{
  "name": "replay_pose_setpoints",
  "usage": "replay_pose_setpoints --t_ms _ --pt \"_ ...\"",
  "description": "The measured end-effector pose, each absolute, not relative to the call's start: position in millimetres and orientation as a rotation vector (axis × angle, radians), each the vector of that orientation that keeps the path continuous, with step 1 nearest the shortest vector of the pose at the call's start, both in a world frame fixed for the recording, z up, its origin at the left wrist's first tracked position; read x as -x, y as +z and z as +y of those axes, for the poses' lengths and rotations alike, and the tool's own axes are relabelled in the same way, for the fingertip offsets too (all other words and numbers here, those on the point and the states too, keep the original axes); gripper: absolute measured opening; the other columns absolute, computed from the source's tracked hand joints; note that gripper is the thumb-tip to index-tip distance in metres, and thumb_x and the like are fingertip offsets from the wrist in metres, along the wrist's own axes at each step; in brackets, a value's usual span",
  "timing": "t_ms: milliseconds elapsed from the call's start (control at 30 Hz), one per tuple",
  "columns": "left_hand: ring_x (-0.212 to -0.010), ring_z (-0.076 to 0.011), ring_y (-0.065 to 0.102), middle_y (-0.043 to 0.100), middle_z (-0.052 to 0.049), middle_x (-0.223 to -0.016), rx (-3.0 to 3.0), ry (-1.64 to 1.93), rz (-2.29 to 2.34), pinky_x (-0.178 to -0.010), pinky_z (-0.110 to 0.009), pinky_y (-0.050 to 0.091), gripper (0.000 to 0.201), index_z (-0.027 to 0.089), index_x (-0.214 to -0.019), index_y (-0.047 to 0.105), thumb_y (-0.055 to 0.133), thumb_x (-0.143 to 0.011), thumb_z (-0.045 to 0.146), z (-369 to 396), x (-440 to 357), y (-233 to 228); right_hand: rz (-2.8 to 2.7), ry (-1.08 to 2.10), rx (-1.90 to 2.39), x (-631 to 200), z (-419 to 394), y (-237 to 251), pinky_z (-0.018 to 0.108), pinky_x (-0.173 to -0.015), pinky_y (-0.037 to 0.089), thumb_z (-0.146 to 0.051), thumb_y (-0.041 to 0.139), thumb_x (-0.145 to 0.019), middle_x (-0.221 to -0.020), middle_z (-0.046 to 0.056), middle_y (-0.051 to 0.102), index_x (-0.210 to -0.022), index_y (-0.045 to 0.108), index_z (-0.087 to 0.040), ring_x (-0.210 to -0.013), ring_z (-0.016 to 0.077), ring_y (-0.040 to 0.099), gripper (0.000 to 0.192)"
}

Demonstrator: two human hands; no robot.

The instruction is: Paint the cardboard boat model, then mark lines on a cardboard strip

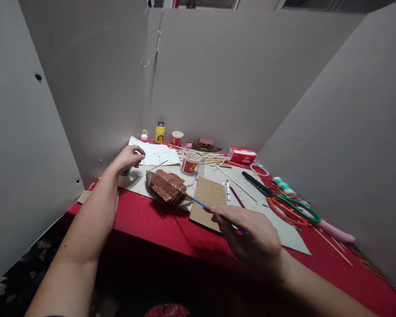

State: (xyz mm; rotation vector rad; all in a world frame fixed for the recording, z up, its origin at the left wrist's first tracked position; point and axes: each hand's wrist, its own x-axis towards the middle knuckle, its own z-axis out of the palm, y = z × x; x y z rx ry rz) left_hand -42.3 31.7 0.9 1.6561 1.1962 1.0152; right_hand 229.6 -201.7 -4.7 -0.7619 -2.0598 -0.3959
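My right hand [251, 231] is closed around a slim paintbrush [200, 203] with a blue handle. The brush tip meets the top of a brown model [166, 187] built of small sticks and panels, near the table's front edge. My left hand [131, 158] is at the model's far left side, apart from it, fingers loosely bent with nothing visible between them. Under that wrist a small dark object [125, 172] is partly hidden. A red and white paper cup [190, 163] stands just behind the model, and a brown cardboard piece [207, 200] lies to its right.
Large scissors [277, 196], a marker [228, 192] and a green-white bottle [284, 186] lie to the right. Behind are thin wooden sticks [214, 157], a brown boat model [205, 145], a red box [242, 155], another cup [177, 138] and a yellow bottle [159, 133]. Grey panels enclose the table.
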Motion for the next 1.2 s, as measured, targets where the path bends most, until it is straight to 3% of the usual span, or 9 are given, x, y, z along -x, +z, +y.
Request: replay_pose_setpoints --t_ms 167,300,467,633,833,1033,1200 --pt "-0.053 -0.0094 0.051 0.052 0.003 -0.058 -1.588 1.054 1.125 -0.059 -0.026 0.045 0.015 0.016 -0.085 0.061 0.062 -0.076 0.004 26.0 43.1 6.4 -2.087 -0.353 0.699 -229.1 -201.3 -8.8 0.027 -0.063 0.062 -0.003 0.059 -0.086 -0.086 0.006 0.079 -0.121 0.064 -0.022 -0.072 0.0196 0.076 0.040" --pt "-0.064 -0.0120 0.058 0.061 -0.001 -0.071 -1.466 1.058 1.019 -0.067 -0.030 0.050 0.020 0.016 -0.089 0.062 0.062 -0.073 0.005 21.2 43.8 11.1 -2.061 -0.379 0.765 -230.9 -201.6 -13.0 0.026 -0.063 0.062 -0.002 0.059 -0.085 -0.085 0.007 0.078 -0.119 0.064 -0.021 -0.071 0.0189 0.076 0.039" --pt "-0.069 -0.0136 0.064 0.069 -0.007 -0.083 -1.386 1.066 1.030 -0.067 -0.029 0.051 0.011 0.015 -0.092 0.061 0.063 -0.082 0.013 21.2 43.1 12.3 -2.109 -0.359 0.694 -233.5 -199.4 -23.0 0.029 -0.067 0.063 0.002 0.059 -0.084 -0.091 0.009 0.079 -0.127 0.059 -0.021 -0.080 0.0201 0.076 0.049" --pt "-0.065 -0.0136 0.065 0.069 -0.007 -0.078 -1.391 1.049 1.036 -0.068 -0.030 0.051 0.007 0.015 -0.088 0.060 0.063 -0.088 0.021 21.8 42.6 11.8 -2.122 -0.394 0.666 -234.7 -198.0 -27.8 0.029 -0.066 0.063 0.001 0.062 -0.084 -0.093 0.011 0.078 -0.127 0.059 -0.017 -0.080 0.0202 0.076 0.047" --pt "-0.048 -0.0068 0.049 0.056 0.003 -0.059 -1.454 1.037 1.082 -0.060 -0.026 0.048 0.009 0.014 -0.084 0.062 0.063 -0.081 0.005 22.9 40.8 11.3 -2.070 -0.415 0.705 -234.1 -198.1 -26.4 0.028 -0.070 0.063 0.001 0.061 -0.085 -0.091 0.010 0.078 -0.124 0.060 -0.017 -0.081 0.0182 0.075 0.043" --pt "-0.052 -0.0078 0.052 0.056 0.003 -0.063 -1.532 1.014 1.087 -0.060 -0.025 0.048 0.017 0.014 -0.085 0.063 0.062 -0.076 0.000 23.3 40.5 10.3 -2.050 -0.451 0.710 -234.2 -199.5 -23.8 0.027 -0.070 0.063 0.000 0.060 -0.086 -0.090 0.009 0.078 -0.124 0.060 -0.017 -0.080 0.0175 0.076 0.041" --pt "-0.048 -0.0076 0.049 0.053 0.003 -0.058 -1.592 0.924 1.143 -0.055 -0.025 0.044 0.009 0.014 -0.079 0.063 0.060 -0.084 0.007 25.0 39.7 9.0 -2.107 -0.478 0.692 -234.5 -204.4 -19.9 0.026 -0.064 0.061 -0.003 0.058 -0.089 -0.088 0.009 0.078 -0.122 0.060 -0.017 -0.076 0.0175 0.076 0.036"
